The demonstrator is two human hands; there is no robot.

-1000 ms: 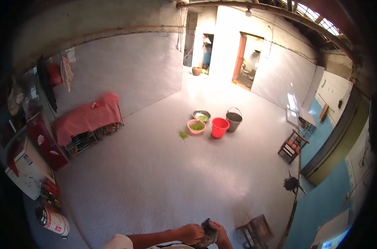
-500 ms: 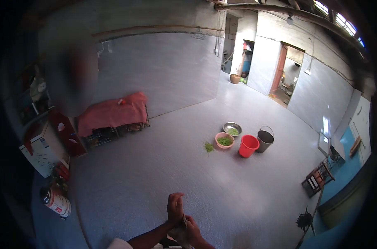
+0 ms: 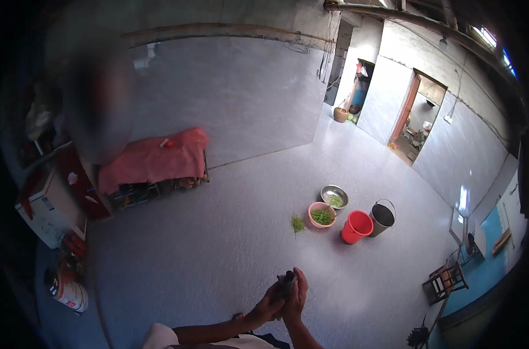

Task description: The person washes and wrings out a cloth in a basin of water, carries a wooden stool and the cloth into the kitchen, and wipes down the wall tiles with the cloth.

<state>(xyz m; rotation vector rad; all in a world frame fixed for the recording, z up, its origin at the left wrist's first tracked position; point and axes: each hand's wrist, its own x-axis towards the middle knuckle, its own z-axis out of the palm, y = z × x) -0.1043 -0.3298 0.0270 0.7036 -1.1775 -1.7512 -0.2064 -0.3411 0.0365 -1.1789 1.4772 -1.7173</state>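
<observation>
Low in the view, my left hand [image 3: 270, 306] and my right hand [image 3: 295, 298] are pressed together in front of my body. Between them is a dark, crumpled, cloth-like thing [image 3: 286, 280], partly hidden by the fingers. The left fingers curl around its lower part. My right hand points upward with its fingers together, flat along the other side of it. Exactly what the thing is cannot be made out.
Ahead on the floor are a red bucket [image 3: 357, 227], a dark bucket [image 3: 382, 216], a pink basin [image 3: 322, 215] of greens, a metal basin [image 3: 334, 198] and loose greens [image 3: 298, 224]. A pink-covered rack [image 3: 154, 161] is left, a wooden chair [image 3: 445, 282] right.
Both hands have shifted right and come together. The left hand, earlier raised with its fingers up, now curls lower; the right hand has risen. The camera view has moved slightly.
</observation>
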